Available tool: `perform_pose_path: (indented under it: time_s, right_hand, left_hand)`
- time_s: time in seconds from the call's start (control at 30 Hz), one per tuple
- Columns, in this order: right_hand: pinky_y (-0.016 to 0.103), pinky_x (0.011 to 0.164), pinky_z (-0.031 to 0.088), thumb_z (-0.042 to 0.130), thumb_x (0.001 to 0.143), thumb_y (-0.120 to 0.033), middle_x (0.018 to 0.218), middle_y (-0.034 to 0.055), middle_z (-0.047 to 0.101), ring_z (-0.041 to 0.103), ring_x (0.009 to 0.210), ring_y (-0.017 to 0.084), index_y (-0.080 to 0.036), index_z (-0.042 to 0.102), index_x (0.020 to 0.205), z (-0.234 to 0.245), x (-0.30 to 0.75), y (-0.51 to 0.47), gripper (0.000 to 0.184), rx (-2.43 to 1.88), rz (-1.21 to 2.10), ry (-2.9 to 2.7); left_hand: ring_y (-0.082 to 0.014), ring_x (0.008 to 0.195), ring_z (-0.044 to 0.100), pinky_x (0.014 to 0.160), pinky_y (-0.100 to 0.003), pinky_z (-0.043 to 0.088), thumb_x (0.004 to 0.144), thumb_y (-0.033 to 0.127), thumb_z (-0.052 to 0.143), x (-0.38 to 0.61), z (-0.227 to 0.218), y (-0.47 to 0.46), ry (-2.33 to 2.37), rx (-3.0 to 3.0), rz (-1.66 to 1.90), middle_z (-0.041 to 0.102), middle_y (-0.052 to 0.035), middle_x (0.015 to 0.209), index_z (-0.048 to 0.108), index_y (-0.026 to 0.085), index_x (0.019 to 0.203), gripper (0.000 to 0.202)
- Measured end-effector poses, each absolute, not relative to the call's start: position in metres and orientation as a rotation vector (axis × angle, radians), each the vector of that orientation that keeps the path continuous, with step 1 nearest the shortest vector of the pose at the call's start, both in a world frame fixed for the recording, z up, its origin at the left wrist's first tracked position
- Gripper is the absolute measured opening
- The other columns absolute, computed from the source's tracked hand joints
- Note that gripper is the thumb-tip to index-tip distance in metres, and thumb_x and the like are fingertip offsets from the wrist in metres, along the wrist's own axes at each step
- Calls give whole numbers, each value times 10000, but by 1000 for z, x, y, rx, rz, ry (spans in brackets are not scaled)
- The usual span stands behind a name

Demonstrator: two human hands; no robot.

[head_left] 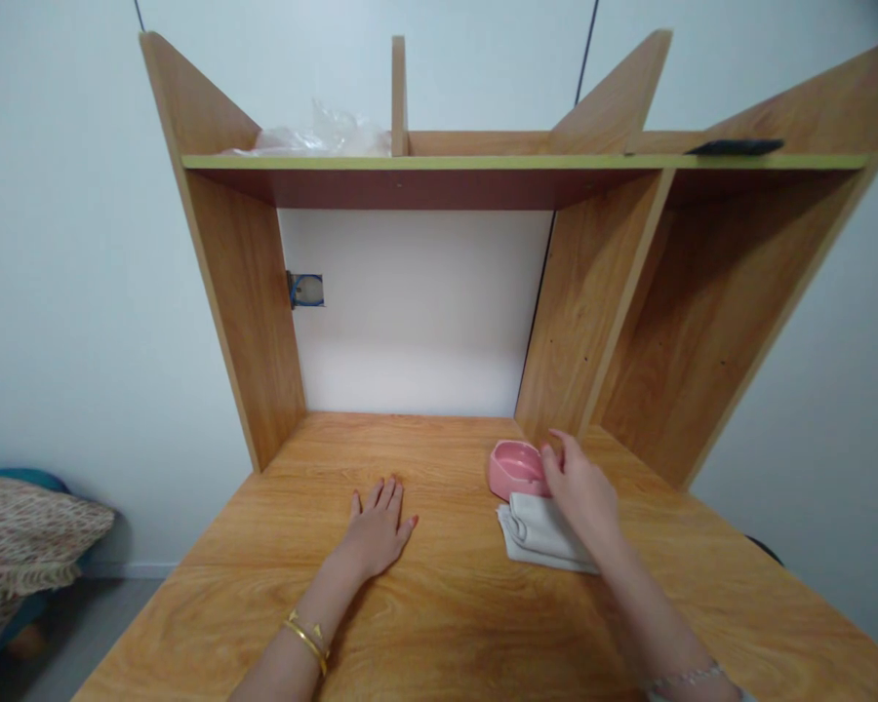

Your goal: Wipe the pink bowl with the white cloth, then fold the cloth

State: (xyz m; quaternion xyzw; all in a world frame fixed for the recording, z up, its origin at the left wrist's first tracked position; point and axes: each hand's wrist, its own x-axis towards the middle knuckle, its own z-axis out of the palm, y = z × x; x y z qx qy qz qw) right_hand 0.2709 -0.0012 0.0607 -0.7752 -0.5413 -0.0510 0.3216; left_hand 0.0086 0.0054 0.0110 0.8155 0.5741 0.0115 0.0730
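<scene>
My left hand [379, 528] lies flat on the wooden desk [424, 634], palm down with its fingers spread, and holds nothing. A small pink dish [513, 470] with angular sides stands on the desk towards the right. A folded white cloth [545, 534] lies just in front of it, touching or nearly touching it. Over the right side of the cloth is my right hand [581, 483], index finger stretched out and thumb close to the dish's right rim. Nothing shows in its grip; the other fingers are partly hidden, and I cannot tell whether it touches the dish.
A wooden shelf unit [410, 164] rises from the back of the desk. On its top shelf are a clear plastic bag [322, 136] and a dark flat object [736, 146]. An open wall socket box [307, 290] shows at the back left. A patterned cushion [33, 531] is at the far left.
</scene>
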Motion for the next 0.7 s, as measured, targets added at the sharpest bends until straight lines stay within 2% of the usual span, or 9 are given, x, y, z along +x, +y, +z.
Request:
perform_pose_path:
  time_s: [0.13, 0.23, 0.37, 0.5, 0.7]
  right_hand:
    - [368, 738, 414, 274, 852, -448, 972, 164, 625, 581, 922, 280, -130, 414, 1244, 50, 287, 7, 523, -2285, 8, -1432]
    - [348, 736, 416, 296, 831, -483, 1008, 179, 619, 572, 958, 283, -110, 464, 1194, 40, 295, 14, 547, -2299, 137, -1476]
    - [287, 705, 420, 322, 822, -410, 964, 138, 645, 593, 932, 240, -146, 570, 1058, 36, 299, 19, 432, -2273, 223, -1543]
    - [305, 674, 422, 312, 817, -369, 926, 132, 656, 606, 894, 258, -165, 608, 965, 38, 293, 18, 389, -2318, 178, -1523]
    - [317, 692, 416, 304, 833, -291, 935, 152, 651, 605, 897, 252, -153, 530, 1122, 41, 279, 12, 392, -2381, 43, -1470]
  left_hand:
    - [-262, 1318, 89, 1018, -534, 138, 857, 446, 104, 9, 10, 6, 1734, 2443, 38, 107, -91, 1435, 188, 89, 1365, 627]
    - [-263, 1319, 80, 1015, -540, 139, 856, 443, 106, 8, 11, 6, 1726, 2440, 34, 101, -91, 1435, 184, 79, 1364, 630]
    - [-267, 1318, 79, 1011, -548, 139, 854, 449, 103, 8, 10, 7, 1706, 2444, 45, 110, -105, 1433, 175, 70, 1365, 640]
    - [-273, 1317, 79, 1010, -551, 134, 852, 454, 109, 7, 8, 9, 1704, 2442, 67, 119, -115, 1432, 178, 69, 1364, 644]
    - [-271, 1318, 84, 1016, -544, 112, 853, 478, 126, 5, 9, 7, 1668, 2407, 112, 123, -105, 1432, 184, 81, 1365, 650]
